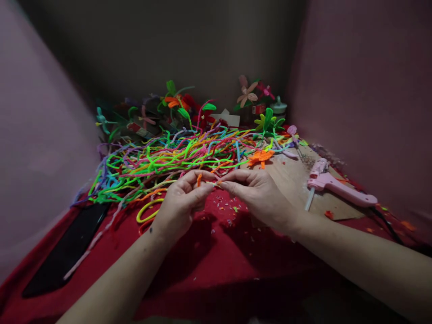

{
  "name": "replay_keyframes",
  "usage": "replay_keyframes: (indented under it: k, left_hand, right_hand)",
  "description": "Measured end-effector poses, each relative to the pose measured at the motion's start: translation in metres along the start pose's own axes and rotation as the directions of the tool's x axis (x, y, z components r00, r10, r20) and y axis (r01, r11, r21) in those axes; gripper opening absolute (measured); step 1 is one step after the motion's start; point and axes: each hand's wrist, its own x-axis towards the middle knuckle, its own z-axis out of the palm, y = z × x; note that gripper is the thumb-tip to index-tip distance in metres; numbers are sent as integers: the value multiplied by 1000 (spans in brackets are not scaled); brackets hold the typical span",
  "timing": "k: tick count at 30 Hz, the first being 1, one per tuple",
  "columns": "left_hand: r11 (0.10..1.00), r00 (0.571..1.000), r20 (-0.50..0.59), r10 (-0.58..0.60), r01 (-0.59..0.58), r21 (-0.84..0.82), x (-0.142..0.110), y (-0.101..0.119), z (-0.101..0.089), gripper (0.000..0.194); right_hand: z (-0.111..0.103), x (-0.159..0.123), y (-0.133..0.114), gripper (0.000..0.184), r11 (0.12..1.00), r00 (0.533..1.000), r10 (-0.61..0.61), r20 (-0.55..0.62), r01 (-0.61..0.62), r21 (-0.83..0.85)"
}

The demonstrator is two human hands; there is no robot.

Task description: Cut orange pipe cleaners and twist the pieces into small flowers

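My left hand [180, 202] and my right hand [258, 195] meet fingertip to fingertip over the red cloth. Between them runs a short orange pipe cleaner [199, 180], pinched by the thumb and fingers of both hands. A pale yellowish stretch shows between the fingertips; whether it is a separate piece I cannot tell. Just beyond my hands lies a large tangled heap of coloured pipe cleaners [175, 155]. Past my right hand, an orange pipe-cleaner flower [261, 157] rests on the cardboard sheet [286, 180].
A pink glue gun [337, 183] lies on the cardboard at right, its cord trailing off the near side. At left is a black flat slab [67, 252], crossed by a pink pipe cleaner. Finished flowers [248, 93] stand at the back. Scraps litter the red cloth [216, 270].
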Motion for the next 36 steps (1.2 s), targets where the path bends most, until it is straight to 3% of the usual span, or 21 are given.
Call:
replay_keyframes:
  k: [6, 10, 14, 18, 20, 23, 26, 28, 31, 33, 36]
  left_hand:
    - [968, 987, -20, 158, -151, 198, 4, 4, 1, 11]
    - [916, 961, -36, 276, -252, 311, 6, 8, -1, 10]
    - [901, 971, 5, 240, -225, 371, 7, 13, -2, 9]
    - [896, 974, 7, 228, -212, 389, 9, 14, 0, 6]
    - [931, 984, -10, 180, -167, 325, 11, 11, 1, 11]
    - [994, 1000, 29, -10, 7, 105, 14, 6, 1, 17]
    - [993, 991, 74, -115, 114, 29, 13, 4, 1, 20]
    - [992, 996, 24, -81, 78, 100, 11, 4, 1, 21]
    - [949, 996, -59, 65, -43, 311, 5, 4, 2, 20]
    - [897, 988, -50, 147, -112, 427, 2, 2, 3, 19]
    - [879, 983, -19, 183, -155, 451, -2, -1, 5, 14]
  right_hand:
    - [-1, 6, -14, 10, 942, 971, 228, 70, -238, 234]
    - [-2, 12, -12, 10, 868, 928, 338, 155, -372, 330]
    - [-3, 15, -7, 11, 762, 895, 386, 223, -445, 470]
    - [-2, 15, -2, 13, 705, 861, 424, 281, -508, 495]
    - [-1, 15, 0, 12, 700, 855, 426, 296, -518, 492]
    - [1, 14, 5, 15, 732, 868, 403, 288, -495, 467]
    - [1, 14, 8, 18, 732, 876, 384, 292, -481, 482]
    - [0, 15, 9, 16, 718, 884, 373, 282, -467, 515]
    - [-2, 15, 11, 11, 714, 899, 362, 245, -436, 547]
    - [-2, 15, 12, 11, 714, 901, 365, 236, -433, 550]
    - [-1, 13, 14, 13, 720, 900, 365, 239, -436, 541]
